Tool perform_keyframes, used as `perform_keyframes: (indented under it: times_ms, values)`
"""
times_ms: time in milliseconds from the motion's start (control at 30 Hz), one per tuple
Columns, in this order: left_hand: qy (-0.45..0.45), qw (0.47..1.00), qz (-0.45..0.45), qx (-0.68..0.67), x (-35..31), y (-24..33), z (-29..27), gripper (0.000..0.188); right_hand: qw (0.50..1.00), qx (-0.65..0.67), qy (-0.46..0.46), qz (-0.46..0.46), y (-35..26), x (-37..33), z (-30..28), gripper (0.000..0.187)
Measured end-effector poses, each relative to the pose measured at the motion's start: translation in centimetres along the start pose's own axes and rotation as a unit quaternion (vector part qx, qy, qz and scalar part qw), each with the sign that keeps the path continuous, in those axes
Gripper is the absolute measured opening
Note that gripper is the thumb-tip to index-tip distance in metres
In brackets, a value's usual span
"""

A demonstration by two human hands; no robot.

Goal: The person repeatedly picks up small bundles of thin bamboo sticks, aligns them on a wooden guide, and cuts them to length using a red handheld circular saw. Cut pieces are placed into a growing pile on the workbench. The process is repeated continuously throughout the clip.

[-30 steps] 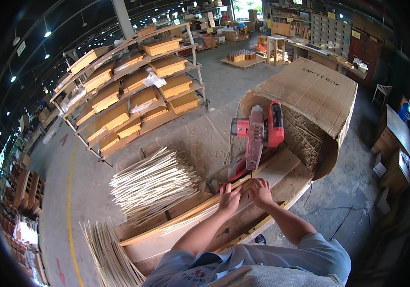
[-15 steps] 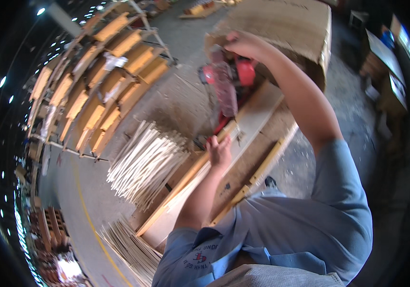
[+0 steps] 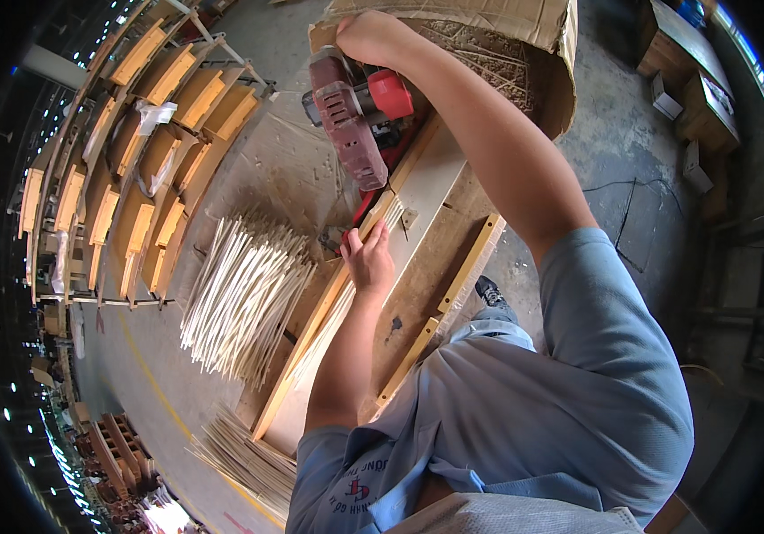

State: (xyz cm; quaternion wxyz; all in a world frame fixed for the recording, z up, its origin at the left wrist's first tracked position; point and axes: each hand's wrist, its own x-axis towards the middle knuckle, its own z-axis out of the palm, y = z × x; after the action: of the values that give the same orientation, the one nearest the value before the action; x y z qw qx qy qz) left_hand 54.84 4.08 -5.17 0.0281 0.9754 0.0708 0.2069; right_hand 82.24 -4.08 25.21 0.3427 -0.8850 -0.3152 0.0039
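Note:
At the top, my right hand (image 3: 369, 37) is closed round the handle of a red chop saw (image 3: 346, 125), partly hidden behind the saw's upper end. The saw head, with its slotted dark-red guard, stands tilted over the far end of a long workbench. Nearer to me, my left hand (image 3: 369, 262) grips a bundle of thin wooden sticks (image 3: 333, 320) against a long wooden fence (image 3: 297, 369). Ends of these sticks show beyond my fingers, beside a small metal plate (image 3: 410, 219). Whether the blade touches wood is hidden.
Left of the bench lies a large pile of pale sticks (image 3: 244, 298), with another bundle (image 3: 244, 458) nearer. A cardboard box (image 3: 569, 80) holding offcuts stands beyond the saw. A yellowish wooden rail (image 3: 471, 267) edges the bench; a loaded rack (image 3: 146, 160) stands far left.
The whole view has shifted, so the saw, bench and hands appear farther left and higher. More of the box's inside shows. My hands keep their places on the saw and sticks.

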Motion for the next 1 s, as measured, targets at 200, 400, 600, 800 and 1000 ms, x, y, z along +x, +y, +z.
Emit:
perform_keyframes:
  times_ms: [200,400,600,800,1000]
  values:
    - [-0.014,1.0,-0.007,-0.004,0.1,0.0,-0.1,0.034,0.992,0.101,0.08,-0.006,1.0,-5.2,2.4,0.029]
    - [-0.007,1.0,0.005,0.015,-0.1,-0.3,0.1,0.036,0.985,0.11,0.134,-0.015,1.2,-11.6,4.8,0.019]
    - [-0.004,1.0,0.003,0.002,0.4,0.1,-0.5,0.038,0.979,0.133,0.153,-0.035,1.8,-15.1,5.9,0.016]
    - [0.015,1.0,0.012,-0.008,0.6,0.2,-0.6,0.04,0.978,0.132,0.155,-0.035,2.1,-17.3,6.6,0.019]
    - [0.005,0.999,0.011,0.037,0.4,0.1,-0.5,0.034,0.975,0.138,0.165,-0.048,2.6,-18.1,7.3,0.021]
